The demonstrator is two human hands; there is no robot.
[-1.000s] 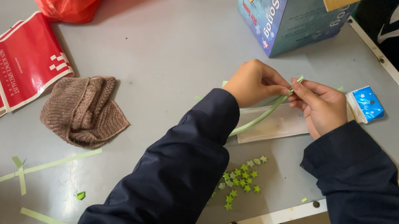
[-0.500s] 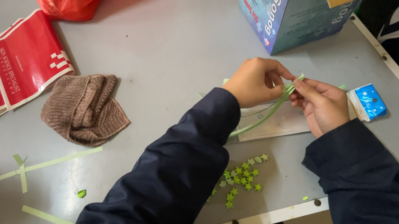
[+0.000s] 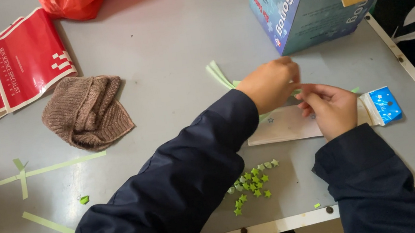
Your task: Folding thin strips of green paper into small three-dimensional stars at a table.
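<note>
Partly hidden: green strip (image 3: 220, 74) behind left hand (image 3: 270, 84).

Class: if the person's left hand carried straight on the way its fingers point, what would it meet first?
Most likely the right hand, whose fingertips nearly touch the left hand over the green paper strip; depth is unclear.

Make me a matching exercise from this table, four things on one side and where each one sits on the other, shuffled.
Things:
1. knitted brown hat
2. red packets
3. small green paper stars
4. blue box

Places:
A. far left corner of the table
B. near edge, between the two sleeves
C. just beyond the hands
D. left of the left forearm, below the packets

Pairs: 1-D, 2-A, 3-B, 4-C
</note>
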